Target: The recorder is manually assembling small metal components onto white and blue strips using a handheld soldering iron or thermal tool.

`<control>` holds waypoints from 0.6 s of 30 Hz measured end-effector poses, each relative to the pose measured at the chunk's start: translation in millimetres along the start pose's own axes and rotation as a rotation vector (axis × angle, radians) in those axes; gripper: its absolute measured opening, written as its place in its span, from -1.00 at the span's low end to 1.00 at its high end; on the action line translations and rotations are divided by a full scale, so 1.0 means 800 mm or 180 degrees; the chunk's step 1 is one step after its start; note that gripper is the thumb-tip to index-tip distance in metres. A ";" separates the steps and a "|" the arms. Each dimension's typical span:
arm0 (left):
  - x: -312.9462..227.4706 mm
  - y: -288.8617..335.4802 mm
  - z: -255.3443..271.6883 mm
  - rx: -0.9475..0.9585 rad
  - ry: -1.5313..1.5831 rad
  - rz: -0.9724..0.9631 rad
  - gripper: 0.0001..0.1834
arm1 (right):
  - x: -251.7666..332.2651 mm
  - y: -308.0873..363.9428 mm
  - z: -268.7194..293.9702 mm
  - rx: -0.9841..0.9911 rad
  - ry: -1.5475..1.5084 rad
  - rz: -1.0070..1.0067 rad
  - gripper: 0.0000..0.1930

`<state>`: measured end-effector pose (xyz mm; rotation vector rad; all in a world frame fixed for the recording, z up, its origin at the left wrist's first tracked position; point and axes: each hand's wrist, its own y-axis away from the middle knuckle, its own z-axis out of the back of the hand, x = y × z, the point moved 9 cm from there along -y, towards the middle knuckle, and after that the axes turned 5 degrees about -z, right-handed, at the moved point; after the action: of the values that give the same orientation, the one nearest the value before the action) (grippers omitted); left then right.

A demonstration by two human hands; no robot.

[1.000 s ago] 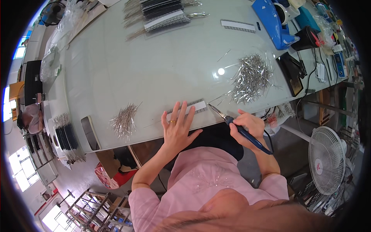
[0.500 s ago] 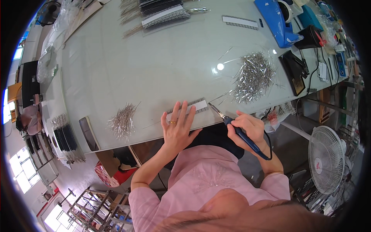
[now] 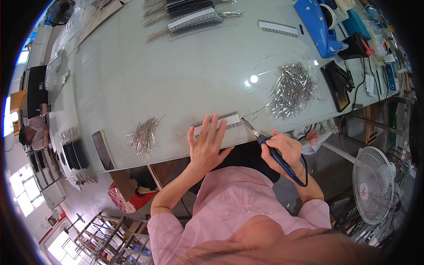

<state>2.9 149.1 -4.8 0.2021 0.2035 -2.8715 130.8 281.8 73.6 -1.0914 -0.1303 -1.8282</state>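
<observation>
A narrow strip (image 3: 231,120) with a white band and grey segmented edges lies near the table's front edge. My left hand (image 3: 206,145) rests flat across its left part, fingers stretched and spread, hiding some of it. A ring sits on one finger. In my right hand (image 3: 285,150) is a dark blue soldering iron (image 3: 280,161), gripped like a pen. Its metal tip points up and left, close to the strip's right end; whether they touch I cannot tell. Thin silvery wire leads form a large pile (image 3: 292,90) beyond the iron and a smaller pile (image 3: 143,138) left of my left hand.
Stacked strips with wire leads (image 3: 190,20) lie at the far side, another strip (image 3: 278,28) to their right. A blue tape dispenser (image 3: 316,31) and a black stand (image 3: 336,86) are at the right. A phone (image 3: 103,151) lies front left. A fan (image 3: 375,185) stands beside the table.
The whole view has shifted slightly. Both hands, the strip and the soldering iron keep nearly the same places relative to each other.
</observation>
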 end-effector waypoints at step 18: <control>0.000 0.010 0.002 -0.0128 -0.0103 -0.0093 -0.16 | -0.026 0.004 0.032 -0.0472 0.0005 -0.0287 -0.83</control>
<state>5.1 141.6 -4.2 0.1461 0.2599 -2.8946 151.9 306.9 72.5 -1.2036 -0.0441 -1.9440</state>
